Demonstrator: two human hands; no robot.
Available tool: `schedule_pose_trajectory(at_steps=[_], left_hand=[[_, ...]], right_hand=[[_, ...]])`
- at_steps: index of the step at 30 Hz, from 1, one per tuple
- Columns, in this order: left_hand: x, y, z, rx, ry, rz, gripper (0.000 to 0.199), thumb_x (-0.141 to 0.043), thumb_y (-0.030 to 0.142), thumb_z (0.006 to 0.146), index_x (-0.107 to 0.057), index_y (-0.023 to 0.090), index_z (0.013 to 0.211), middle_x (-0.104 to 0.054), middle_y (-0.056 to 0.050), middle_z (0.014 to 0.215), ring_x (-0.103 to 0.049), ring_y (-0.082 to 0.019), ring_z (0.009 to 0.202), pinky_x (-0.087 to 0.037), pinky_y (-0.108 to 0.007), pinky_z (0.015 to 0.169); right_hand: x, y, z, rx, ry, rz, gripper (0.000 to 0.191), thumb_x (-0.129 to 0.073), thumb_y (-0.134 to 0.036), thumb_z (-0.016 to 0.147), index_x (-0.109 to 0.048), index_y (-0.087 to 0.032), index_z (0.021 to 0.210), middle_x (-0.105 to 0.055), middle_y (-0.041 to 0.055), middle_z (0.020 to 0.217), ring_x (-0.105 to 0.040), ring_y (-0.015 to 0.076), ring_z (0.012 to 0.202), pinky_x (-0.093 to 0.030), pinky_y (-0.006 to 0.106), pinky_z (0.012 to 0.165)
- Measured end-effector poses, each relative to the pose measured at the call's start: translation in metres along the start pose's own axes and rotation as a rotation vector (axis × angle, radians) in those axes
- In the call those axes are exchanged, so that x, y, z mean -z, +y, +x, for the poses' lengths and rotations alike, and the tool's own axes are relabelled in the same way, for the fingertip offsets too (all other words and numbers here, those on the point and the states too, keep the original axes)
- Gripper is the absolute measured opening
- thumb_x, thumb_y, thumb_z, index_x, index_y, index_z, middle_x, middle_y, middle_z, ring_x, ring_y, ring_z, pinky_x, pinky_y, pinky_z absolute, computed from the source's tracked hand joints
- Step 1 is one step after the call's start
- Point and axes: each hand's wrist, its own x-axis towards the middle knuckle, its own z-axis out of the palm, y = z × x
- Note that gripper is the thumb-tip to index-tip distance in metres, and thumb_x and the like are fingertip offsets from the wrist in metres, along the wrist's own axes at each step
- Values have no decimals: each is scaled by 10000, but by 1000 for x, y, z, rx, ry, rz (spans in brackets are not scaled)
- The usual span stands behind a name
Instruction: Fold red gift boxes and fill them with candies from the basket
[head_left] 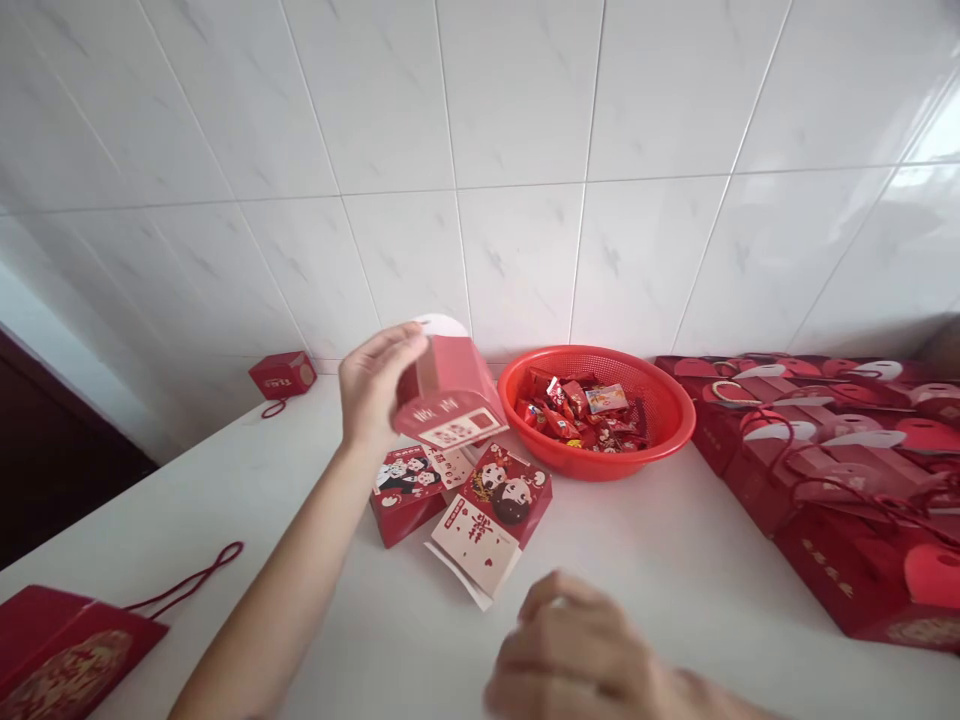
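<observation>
My left hand (379, 380) grips a red paper candy box (454, 370) by its upper left side. The box is tilted in the air, with its rounded top flap and printed front showing. Beneath it on the white table lie a red card box with cartoon figures (409, 485) and another with two cartoon faces (504, 490), whose pale flap sticks out toward me. Low in the view is my right hand (574, 650), smeared by motion, its fingers curled over the table. Whether anything is inside those fingers is hidden.
A red plastic basket (596, 463) of wrapped sweets (577, 405) stands by the tiled wall. Rows of red handled boxes (817, 500) fill the right side. A small red box (283, 375) sits at the back left, and a bigger corded red box (67, 650) at the front left.
</observation>
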Motion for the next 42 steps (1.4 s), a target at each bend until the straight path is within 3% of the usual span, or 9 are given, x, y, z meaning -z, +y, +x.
schedule_pose_trajectory(at_steps=[2, 5, 7, 10, 14, 20, 27, 34, 42], left_hand=[[-11, 11, -28, 88, -222, 0, 312, -821, 281, 625, -761, 171, 912, -774, -74, 1014, -724, -246, 909, -580, -322, 771], [-23, 19, -64, 142, -516, 40, 327, -776, 257, 723, -757, 190, 1043, -742, -87, 1165, -682, -276, 1092, -553, -368, 924], [-29, 20, -84, 159, -672, 93, 304, -762, 278, 774, -751, 211, 1070, -731, -74, 1192, -659, -272, 1142, -532, -371, 975], [-37, 15, -105, 155, -820, 125, 304, -763, 257, 789, -741, 237, 1092, -718, -49, 1215, -627, -253, 1197, -496, -351, 1038], [-43, 3, -120, 205, -923, 143, 382, -623, 108, 807, -727, 247, 1147, -699, -32, 1252, -595, -236, 1243, -466, -348, 1080], [-38, -13, -116, 352, -1001, 136, 568, -481, 40, 729, -725, 274, 1185, -664, 1, 1335, -539, -257, 1324, -446, -382, 1104], [-33, -26, -99, 392, -1096, 162, 662, -536, 42, 680, -667, 248, 1295, -526, -47, 1496, -457, -302, 1398, -479, -385, 1068], [-27, -34, -83, 521, -1295, 167, 836, -561, 40, 632, -530, 275, 1434, -408, -38, 1581, -386, -282, 1448, -403, -389, 1132], [-22, -39, -73, 673, -1484, 424, 822, -689, 137, 653, -457, 296, 1426, -650, -51, 1269, -683, -247, 1033, -545, -299, 797]], right_hand=[[37, -4, 14, -135, 176, -85, 197, -516, -90, 944, -602, -139, 1114, -686, 82, 883, -624, 151, 768, -526, 314, 726], [85, -11, 27, -339, 255, -258, 215, -530, -76, 928, -612, -170, 1103, -650, 41, 816, -579, 132, 702, -479, 257, 621], [104, -13, 28, -452, 156, -300, 157, -518, -150, 971, -627, -182, 1080, -607, 6, 737, -530, 115, 627, -432, 234, 566], [115, -9, 25, -537, -173, -259, 202, -473, -224, 1013, -659, -185, 945, -601, 5, 710, -523, 116, 614, -410, 244, 582], [111, -4, 23, -622, -503, -159, 163, -517, -236, 996, -627, -203, 880, -632, -4, 761, -560, 125, 661, -400, 252, 619], [115, -1, 17, -761, -671, -298, 128, -527, -245, 968, -591, -199, 867, -629, 11, 764, -590, 167, 661, -338, 274, 573], [142, 14, 4, -989, -648, -189, 20, -553, -219, 899, -569, -209, 903, -669, 11, 833, -626, 162, 718, -378, 255, 594], [163, 43, -10, -1100, -583, -7, 203, -573, -394, 880, -581, -202, 945, -665, 51, 985, -649, 201, 875, -475, 286, 704], [152, 57, -20, -1234, -771, -208, 430, -556, -570, 876, -605, -178, 1046, -675, 98, 919, -650, 257, 787, -454, 325, 618]])
